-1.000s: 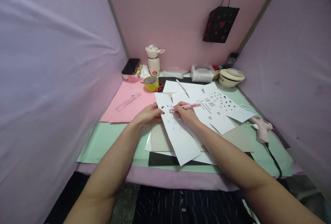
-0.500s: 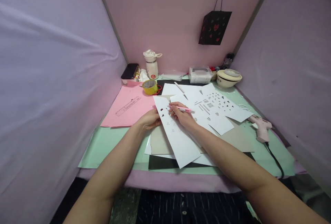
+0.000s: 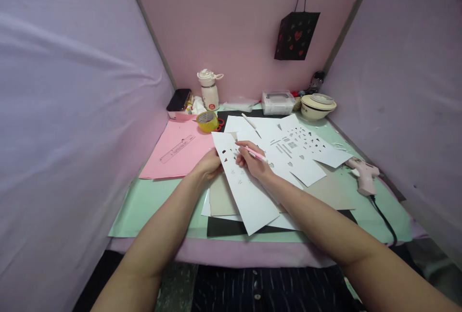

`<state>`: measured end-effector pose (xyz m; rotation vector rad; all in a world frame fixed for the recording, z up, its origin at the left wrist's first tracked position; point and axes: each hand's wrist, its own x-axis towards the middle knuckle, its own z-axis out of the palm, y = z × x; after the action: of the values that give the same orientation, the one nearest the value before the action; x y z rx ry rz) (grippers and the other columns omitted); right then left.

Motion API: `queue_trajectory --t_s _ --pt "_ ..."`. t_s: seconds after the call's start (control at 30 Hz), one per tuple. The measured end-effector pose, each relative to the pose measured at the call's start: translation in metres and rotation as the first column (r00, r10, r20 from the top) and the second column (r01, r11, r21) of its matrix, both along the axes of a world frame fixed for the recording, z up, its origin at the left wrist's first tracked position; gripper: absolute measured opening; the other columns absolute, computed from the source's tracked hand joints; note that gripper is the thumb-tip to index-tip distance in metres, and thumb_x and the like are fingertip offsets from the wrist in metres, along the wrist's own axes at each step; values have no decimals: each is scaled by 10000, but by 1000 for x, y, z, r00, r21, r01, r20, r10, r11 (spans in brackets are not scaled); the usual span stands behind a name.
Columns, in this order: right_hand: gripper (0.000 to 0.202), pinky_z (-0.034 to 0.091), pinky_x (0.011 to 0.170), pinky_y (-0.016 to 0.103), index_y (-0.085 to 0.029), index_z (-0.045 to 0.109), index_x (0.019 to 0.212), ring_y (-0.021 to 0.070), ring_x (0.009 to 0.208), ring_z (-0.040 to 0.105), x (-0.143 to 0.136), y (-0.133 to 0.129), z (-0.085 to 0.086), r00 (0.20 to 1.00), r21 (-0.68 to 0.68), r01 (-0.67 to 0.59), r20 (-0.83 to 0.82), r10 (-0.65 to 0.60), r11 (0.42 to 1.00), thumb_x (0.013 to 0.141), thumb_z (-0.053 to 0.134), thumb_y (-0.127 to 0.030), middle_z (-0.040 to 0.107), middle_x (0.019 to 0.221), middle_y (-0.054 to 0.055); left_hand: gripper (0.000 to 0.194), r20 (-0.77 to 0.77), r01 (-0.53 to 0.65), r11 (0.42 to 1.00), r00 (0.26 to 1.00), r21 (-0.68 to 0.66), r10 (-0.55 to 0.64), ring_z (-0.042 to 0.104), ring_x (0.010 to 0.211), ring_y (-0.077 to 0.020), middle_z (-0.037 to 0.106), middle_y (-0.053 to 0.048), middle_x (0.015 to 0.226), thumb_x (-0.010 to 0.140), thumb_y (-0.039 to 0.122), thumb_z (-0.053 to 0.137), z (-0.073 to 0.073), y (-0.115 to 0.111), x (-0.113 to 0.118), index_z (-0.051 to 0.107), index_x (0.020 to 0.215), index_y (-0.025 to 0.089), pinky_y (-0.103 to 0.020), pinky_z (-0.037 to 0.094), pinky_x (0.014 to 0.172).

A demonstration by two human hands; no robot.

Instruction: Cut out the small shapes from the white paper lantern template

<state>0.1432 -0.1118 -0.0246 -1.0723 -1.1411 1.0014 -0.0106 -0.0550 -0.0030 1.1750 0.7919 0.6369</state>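
My left hand (image 3: 211,164) grips the left edge of a narrow white paper sheet (image 3: 249,204), its fingers mostly hidden beneath. The sheet has small cut-out holes near the top and pencilled stars lower down. Over the sheet, my right hand (image 3: 251,159) is closed around a slim pink-and-white craft knife (image 3: 256,154), held like a pen; its tip is too small to make out. To the right lies a larger white paper (image 3: 306,170) with cut hearts, bars and triangles. Behind my right hand rests a white pen-shaped tool (image 3: 249,121) with a pointed grey tip.
Pink paper (image 3: 195,153) with a clear ruler (image 3: 176,149) lies left. Yellow tape (image 3: 207,122), a white bottle (image 3: 210,95), a plastic box (image 3: 277,104) and a lidded bowl (image 3: 314,110) stand behind. A pink glue gun (image 3: 365,177) lies right; a black paper lantern (image 3: 297,36) hangs above.
The knife has swung from nearly level to a steeper slant, its rear end lower, as my right hand shifts slightly. My left hand keeps its hold on the sheet. The view has moved slightly.
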Motion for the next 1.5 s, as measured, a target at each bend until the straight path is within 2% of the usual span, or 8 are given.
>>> queue_trajectory --t_s 0.13,0.37,0.9,1.0,1.1,1.2,1.4,1.5 --pt "384 475 665 288 -213 579 1141 148 662 608 2 1 -6 991 49 50 118 -56 998 913 522 -516 676 743 0 320 -162 -80 976 980 205 114 678 829 -254 736 -99 952 650 174 729 -3 2 -2 694 966 138 -332 527 690" --pt "394 492 708 311 -226 573 1124 156 682 618 3 4 -13 989 23 40 143 -43 999 912 516 -553 671 754 7 397 -341 86 840 932 535 122 647 1007 -313 712 -110 1096 682 226 712 0 4 -9 662 1068 150 -372 515 782" --pt "388 520 853 393 -273 541 1177 205 867 654 4 3 -17 970 62 12 244 -27 998 933 476 -569 675 878 28 351 -400 229 889 915 396 -57 672 908 -273 734 -73 984 670 190 653 4 0 -22 689 1017 151 -339 522 743" --pt "388 525 855 405 -272 532 1177 207 864 656 4 4 -17 970 61 29 239 -43 998 933 473 -568 676 886 30 290 -434 135 831 891 539 137 668 861 -263 737 -60 937 697 211 624 2 5 -26 696 974 161 -333 510 727" --pt "395 530 859 408 -271 523 1181 207 880 661 4 4 -17 973 53 22 228 -33 998 928 484 -571 678 903 33 211 -425 35 666 795 745 433 656 818 -255 733 -67 901 772 241 562 -2 12 -27 714 902 170 -342 490 722" --pt "414 540 845 395 -262 513 1182 205 886 668 4 3 -14 980 60 17 199 -28 998 918 499 -580 669 903 34 204 -373 -7 533 707 846 601 646 806 -242 726 -72 887 786 198 518 -3 17 -28 715 839 174 -343 482 740" --pt "432 546 838 395 -254 516 1177 197 853 669 5 1 -10 982 31 28 183 -33 999 906 510 -591 668 901 36 218 28 -457 361 650 813 759 641 773 -177 677 -42 887 831 221 539 5 26 -41 659 1006 171 -305 510 752" --pt "412 538 848 399 -261 519 1174 202 872 670 6 0 -10 978 24 23 208 -27 999 913 506 -580 676 910 40 190 187 -593 386 682 707 707 629 754 -142 653 -30 885 846 248 560 16 20 -38 638 1001 169 -271 525 745"
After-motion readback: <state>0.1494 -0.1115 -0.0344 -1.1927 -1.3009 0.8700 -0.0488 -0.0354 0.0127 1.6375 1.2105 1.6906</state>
